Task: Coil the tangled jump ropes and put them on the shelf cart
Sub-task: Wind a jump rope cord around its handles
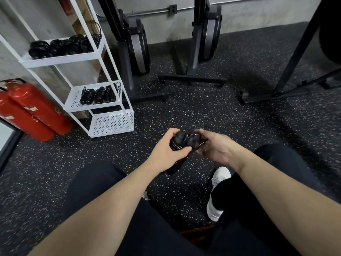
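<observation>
Both hands — left hand (166,150) and right hand (215,146) — grip my black jump rope (181,140) above the floor, tightly coiled; its lower end hides behind my wrist — blurred.

A white metal three-tier shelf cart (110,124) stands on the black speckled rubber floor (239,126); coiled black jump ropes (60,47) lie on its top tier, more coiled ropes (98,95) on the middle.

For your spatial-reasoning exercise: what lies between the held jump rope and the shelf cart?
Head view: only bare speckled floor separates the jump rope from the shelf cart.
</observation>
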Motion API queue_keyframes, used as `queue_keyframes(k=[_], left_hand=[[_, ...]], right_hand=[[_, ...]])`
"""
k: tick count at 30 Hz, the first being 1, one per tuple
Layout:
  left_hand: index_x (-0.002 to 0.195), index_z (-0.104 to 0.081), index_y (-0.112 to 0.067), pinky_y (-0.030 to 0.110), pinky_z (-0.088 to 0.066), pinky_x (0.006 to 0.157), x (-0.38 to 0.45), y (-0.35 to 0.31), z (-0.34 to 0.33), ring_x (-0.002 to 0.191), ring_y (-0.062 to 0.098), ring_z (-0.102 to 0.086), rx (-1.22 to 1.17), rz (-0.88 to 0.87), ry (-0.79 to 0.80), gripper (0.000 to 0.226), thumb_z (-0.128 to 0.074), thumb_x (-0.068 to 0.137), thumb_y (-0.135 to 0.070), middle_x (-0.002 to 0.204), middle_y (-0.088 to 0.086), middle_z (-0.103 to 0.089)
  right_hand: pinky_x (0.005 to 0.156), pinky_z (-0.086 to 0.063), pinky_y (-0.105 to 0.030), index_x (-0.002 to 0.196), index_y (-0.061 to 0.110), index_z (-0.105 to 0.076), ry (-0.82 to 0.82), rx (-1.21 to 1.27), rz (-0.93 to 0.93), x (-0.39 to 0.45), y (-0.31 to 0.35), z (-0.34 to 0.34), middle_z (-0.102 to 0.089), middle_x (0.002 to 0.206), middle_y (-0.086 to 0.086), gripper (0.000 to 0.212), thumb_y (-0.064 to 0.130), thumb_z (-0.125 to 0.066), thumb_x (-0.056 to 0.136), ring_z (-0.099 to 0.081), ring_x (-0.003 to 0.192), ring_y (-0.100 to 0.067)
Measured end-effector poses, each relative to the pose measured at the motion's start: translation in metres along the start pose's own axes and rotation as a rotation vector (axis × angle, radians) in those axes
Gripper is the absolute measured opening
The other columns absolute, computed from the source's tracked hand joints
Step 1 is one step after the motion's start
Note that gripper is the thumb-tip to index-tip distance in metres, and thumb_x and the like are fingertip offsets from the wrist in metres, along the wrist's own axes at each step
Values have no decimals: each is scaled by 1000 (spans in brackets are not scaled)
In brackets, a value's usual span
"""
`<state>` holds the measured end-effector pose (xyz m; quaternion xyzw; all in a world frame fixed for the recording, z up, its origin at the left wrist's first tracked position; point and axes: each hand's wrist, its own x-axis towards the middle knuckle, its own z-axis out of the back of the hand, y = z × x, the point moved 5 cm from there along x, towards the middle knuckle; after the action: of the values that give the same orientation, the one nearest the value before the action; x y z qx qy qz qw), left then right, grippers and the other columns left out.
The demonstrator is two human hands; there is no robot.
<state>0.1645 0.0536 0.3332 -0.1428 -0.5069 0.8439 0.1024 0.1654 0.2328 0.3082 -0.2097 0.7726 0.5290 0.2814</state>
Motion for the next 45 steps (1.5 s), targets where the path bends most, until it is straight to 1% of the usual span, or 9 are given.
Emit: queue_keyframes(k=[6, 9, 13, 18, 22, 26, 32, 35, 45], left_hand=[[115, -56, -31, 17, -43, 77, 1, 14, 10, 92, 0, -61, -103, 112, -83, 29, -75, 92, -28, 105, -13, -67], [112, -57, -36, 25, -48, 82, 2, 20, 11, 97, 7, -65, -186, 174, -122, 25, -73, 94, -30, 107, -10, -69], [113, -59, -32, 38, -59, 83, 3, 25, 14, 96, 19, -72, -334, 257, -158, 23, -73, 95, -33, 110, -1, -71], [113, -60, -32, 38, -61, 78, 3, 26, 8, 95, 21, -72, -351, 286, -112, 22, -72, 95, -33, 111, 1, -72], [117, -60, -29, 36, -62, 72, 1, 25, -1, 89, 21, -73, -429, 338, -108, 24, -71, 96, -34, 107, 2, -73], [117, -59, -25, 40, -63, 70, 0, 25, -1, 84, 22, -73, -495, 390, -161, 32, -60, 99, -51, 106, 6, -74], [113, -58, -25, 27, -54, 57, 1, 24, -1, 75, 16, -64, -423, 330, -200, 21, -41, 110, -36, 94, 5, -68], [111, -58, -27, 38, -61, 68, 2, 25, -3, 76, 18, -66, -347, 327, -176, 16, -44, 108, -35, 97, 7, -71], [117, -56, -36, 32, -47, 72, 7, 31, 0, 87, 12, -63, -63, 308, 37, 15, -54, 102, -38, 105, -4, -69]], right_hand=[[79, -61, -46, 125, 13, -57, 101, -64, 112, -7, 5, -15, -62, 101, -11, 30, 34, -43, 108, -64, 95, -26], [88, -59, -51, 117, 14, -57, 179, -29, 187, -16, 10, -22, -68, 110, -10, 21, 30, -46, 107, -63, 103, -27], [93, -58, -46, 131, 18, -58, 256, -7, 264, -19, 20, -19, -73, 122, -6, 32, 24, -57, 100, -68, 105, -21], [75, -55, -28, 117, 16, -71, 178, -88, 419, -24, 26, -18, -75, 86, -9, 25, 15, -68, 93, -66, 79, -19], [70, -50, -13, 98, 17, -79, 50, -302, 662, -31, 33, -24, -65, 66, -7, 9, 14, -72, 93, -59, 68, -13], [45, -34, -11, 110, 30, -78, -159, -840, 763, -27, 33, -21, -73, 75, 5, 18, 34, -72, 94, -49, 43, 0], [67, -49, -32, 103, 22, -72, -172, -1687, 851, -21, 24, -37, -71, 83, 1, 31, 41, -48, 105, -66, 76, -26], [74, -54, -35, 104, 21, -72, -157, -1769, 777, -19, 22, -38, -72, 90, -2, 31, 40, -46, 105, -66, 80, -27], [76, -51, -33, 108, 26, -73, -61, -1832, 684, -19, 11, -35, -68, 90, 0, 30, 42, -48, 104, -63, 83, -25]])
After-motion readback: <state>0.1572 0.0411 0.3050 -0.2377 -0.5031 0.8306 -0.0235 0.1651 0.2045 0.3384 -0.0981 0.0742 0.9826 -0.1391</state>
